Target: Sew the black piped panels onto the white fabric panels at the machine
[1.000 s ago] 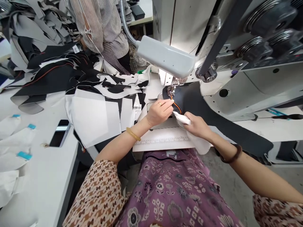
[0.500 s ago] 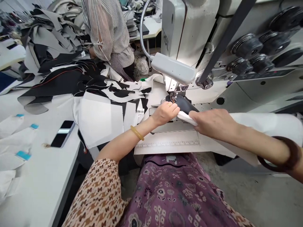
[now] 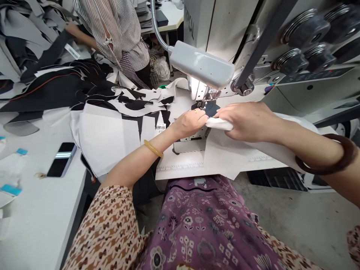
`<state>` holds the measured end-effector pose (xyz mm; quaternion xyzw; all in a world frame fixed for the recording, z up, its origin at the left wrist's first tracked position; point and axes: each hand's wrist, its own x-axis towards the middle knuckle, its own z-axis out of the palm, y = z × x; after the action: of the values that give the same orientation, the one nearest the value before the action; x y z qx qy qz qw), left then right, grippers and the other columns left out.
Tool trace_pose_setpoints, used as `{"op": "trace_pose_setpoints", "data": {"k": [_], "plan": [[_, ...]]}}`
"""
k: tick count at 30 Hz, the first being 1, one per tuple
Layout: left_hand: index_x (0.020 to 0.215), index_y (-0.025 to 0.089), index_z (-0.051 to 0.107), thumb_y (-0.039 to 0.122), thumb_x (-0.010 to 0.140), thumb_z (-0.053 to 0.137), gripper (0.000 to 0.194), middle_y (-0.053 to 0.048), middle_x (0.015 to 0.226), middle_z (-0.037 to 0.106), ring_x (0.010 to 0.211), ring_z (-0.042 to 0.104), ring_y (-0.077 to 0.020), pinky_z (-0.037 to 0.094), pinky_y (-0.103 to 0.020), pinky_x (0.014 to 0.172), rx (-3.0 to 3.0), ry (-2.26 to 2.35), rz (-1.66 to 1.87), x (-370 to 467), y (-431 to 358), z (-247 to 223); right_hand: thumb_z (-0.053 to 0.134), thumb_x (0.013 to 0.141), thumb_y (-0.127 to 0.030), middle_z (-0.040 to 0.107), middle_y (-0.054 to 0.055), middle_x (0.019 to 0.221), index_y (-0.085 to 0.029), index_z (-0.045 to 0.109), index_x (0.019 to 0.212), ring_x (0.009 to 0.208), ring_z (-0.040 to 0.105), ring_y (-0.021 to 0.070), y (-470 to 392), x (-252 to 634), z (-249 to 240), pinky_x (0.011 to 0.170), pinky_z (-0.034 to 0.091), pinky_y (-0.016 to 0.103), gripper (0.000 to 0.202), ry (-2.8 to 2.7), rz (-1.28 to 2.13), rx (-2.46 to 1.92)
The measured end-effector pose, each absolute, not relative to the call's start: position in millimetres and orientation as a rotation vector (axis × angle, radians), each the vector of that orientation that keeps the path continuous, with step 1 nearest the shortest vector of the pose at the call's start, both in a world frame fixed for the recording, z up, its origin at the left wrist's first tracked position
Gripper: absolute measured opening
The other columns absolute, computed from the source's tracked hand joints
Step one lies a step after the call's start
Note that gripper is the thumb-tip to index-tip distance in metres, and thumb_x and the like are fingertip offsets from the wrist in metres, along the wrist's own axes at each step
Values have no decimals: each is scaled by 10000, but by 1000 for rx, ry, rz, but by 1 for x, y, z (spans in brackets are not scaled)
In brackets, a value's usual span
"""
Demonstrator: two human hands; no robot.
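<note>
A sewing machine [image 3: 222,30] stands before me, its presser foot [image 3: 201,105] lit by a grey lamp [image 3: 201,63]. Beneath the foot lies a dark-faced piece of fabric [image 3: 211,108] with a white underside [image 3: 221,124] folded up along its near edge. My left hand [image 3: 191,122] is closed on that edge, just in front of the foot. To its right, my right hand [image 3: 247,122] grips the folded white part, fingers curled over it. The white side hangs down over the machine bed and its printed ruler [image 3: 180,167].
Cut black and white fabric pieces [image 3: 104,138] are heaped left of the machine. A phone [image 3: 61,159] lies on the white side table [image 3: 36,210]. Beyond the heap, a person in a striped shirt [image 3: 123,35] handles dark pieces. A black crate [image 3: 275,180] sits on the floor at right.
My right hand has moved inward, closer to the left, and the fabric has swung so its white side covers more of the bed. The other person's arm now reaches left. My view has shifted slightly.
</note>
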<state>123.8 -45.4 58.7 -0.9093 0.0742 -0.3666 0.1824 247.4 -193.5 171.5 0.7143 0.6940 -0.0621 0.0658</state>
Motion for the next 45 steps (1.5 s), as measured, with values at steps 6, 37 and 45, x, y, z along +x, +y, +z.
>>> {"op": "trace_pose_setpoints", "data": {"k": [6, 37, 45], "plan": [[679, 183, 486, 254, 933, 253, 353, -37, 594, 471, 577, 446, -162, 275, -302, 517, -2653, 70, -1075, 129, -46, 50, 462, 645, -203, 542, -2, 680, -179, 505, 668, 578, 367, 90, -186, 246, 176, 539, 197, 254, 54, 1968, -198, 2199], [970, 198, 624, 225, 944, 338, 288, -43, 768, 678, 780, 641, -135, 442, -281, 662, -2753, -170, -1366, 121, -51, 19, 284, 746, -50, 498, 61, 668, -139, 511, 755, 523, 297, 95, -196, 227, 142, 513, 122, 274, 244, 2110, -49, 2082], [662, 182, 525, 346, 929, 336, 366, -39, 591, 524, 580, 502, -148, 347, -286, 526, -2701, -84, -1134, 126, -42, 49, 432, 628, -117, 435, 39, 576, -138, 518, 682, 560, 376, 96, -176, 234, 166, 556, 196, 248, 104, 2008, -4, 2099]]}}
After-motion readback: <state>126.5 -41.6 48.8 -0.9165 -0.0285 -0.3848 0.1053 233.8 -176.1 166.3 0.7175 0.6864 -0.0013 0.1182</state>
